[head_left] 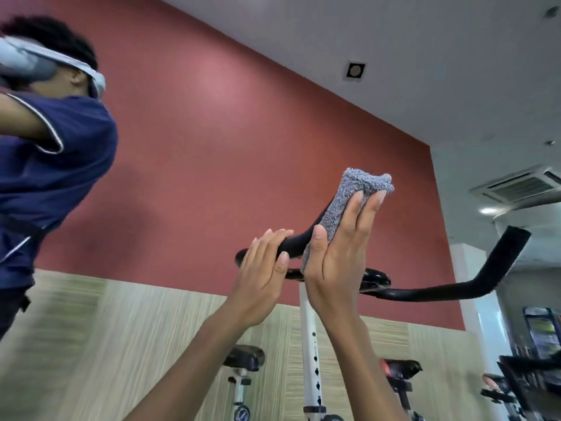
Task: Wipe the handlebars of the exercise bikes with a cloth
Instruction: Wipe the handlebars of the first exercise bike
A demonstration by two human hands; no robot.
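Note:
A black foam handlebar point(437, 291) sits on a white post point(309, 323), seen from below. Its left horn rises up and is wrapped in a grey terry cloth point(343, 202). My right hand point(337, 256) holds that cloth around the horn, thumb on one side and fingers on the other. My left hand point(264, 268) grips the bare bar just below and left of the cloth, fingers curled over its top. The right horn point(510, 247) stands uncovered.
A person in a navy shirt point(57, 165) wearing a headset stands close at the left. Black saddles point(243, 357) of other bikes sit lower down, with more bike parts point(528, 378) at the right. A red wall is behind.

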